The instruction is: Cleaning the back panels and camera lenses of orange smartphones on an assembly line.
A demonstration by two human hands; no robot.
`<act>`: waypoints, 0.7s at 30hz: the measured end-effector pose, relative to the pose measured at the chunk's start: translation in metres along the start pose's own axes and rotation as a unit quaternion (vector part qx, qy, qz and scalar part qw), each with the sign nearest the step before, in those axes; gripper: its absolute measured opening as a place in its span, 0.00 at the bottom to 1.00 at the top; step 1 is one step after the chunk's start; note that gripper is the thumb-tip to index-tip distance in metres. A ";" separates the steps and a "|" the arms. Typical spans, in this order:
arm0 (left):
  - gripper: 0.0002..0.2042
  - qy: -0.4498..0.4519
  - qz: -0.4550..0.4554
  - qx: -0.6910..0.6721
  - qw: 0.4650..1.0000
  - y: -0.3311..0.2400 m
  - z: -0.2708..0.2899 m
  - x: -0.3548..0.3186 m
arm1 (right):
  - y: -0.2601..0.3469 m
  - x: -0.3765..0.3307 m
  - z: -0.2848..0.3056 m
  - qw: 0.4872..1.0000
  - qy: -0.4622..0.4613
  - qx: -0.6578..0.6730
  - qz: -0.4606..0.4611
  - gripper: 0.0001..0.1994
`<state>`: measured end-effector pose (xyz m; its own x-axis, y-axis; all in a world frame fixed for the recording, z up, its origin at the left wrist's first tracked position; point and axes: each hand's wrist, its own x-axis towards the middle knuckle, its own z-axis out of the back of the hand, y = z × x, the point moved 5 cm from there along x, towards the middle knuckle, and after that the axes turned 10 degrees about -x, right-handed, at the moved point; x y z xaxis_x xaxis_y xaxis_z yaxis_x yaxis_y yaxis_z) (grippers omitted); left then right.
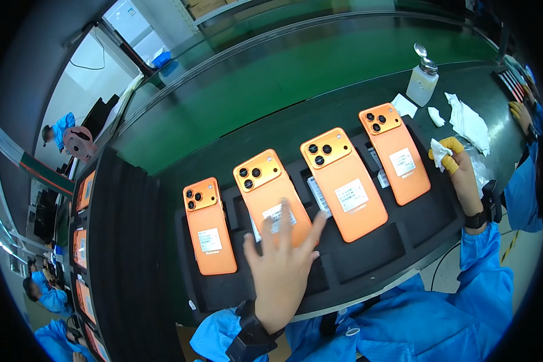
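Observation:
Four orange phones lie back up in a row on a black foam tray point(365, 259), each with a white label and three lenses. My left hand point(277, 271), fingers spread, is over the lower part of the second phone point(262, 192); whether it touches cannot be made out. To its left lies the first phone point(205, 221), to its right the third phone point(342, 172). Right of the last phone point(398, 134), my right hand point(463, 181) pinches a crumpled white wipe point(440, 154). Yellow finger cots point(452, 145) cover some of its fingertips.
Beyond the tray stands a clear pump bottle point(422, 84) with its metal lid raised, near white wipes point(467, 123). Stacked black trays point(123, 241) with orange phones rise at the left. A co-worker's hand point(520, 113) and blue sleeve point(525, 187) are at the far right.

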<state>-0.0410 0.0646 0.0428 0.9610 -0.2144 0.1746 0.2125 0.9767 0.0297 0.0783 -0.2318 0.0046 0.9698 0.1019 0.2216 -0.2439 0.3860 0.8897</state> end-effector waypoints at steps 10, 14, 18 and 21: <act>0.27 0.010 -0.023 -0.121 0.992 -0.002 0.001 -0.001 | -0.011 -0.007 0.021 0.995 -0.074 -0.013 0.072 0.11; 0.24 -0.037 -0.011 -0.138 0.990 0.003 0.021 -0.022 | 0.010 0.000 0.001 0.997 -0.050 -0.014 0.053 0.09; 0.24 -0.006 -0.038 -0.156 0.987 -0.008 0.020 -0.020 | 0.013 -0.002 0.001 0.996 -0.018 0.084 -0.037 0.12; 0.22 0.023 -0.062 -0.183 0.981 -0.017 0.024 -0.017 | 0.027 -0.005 0.009 0.995 0.019 0.087 -0.045 0.12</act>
<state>-0.0650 0.0522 0.0634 0.9292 -0.3390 0.1472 0.3687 0.8766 -0.3091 0.0666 -0.2304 0.0314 0.9859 0.1104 0.1257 -0.1484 0.2313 0.9615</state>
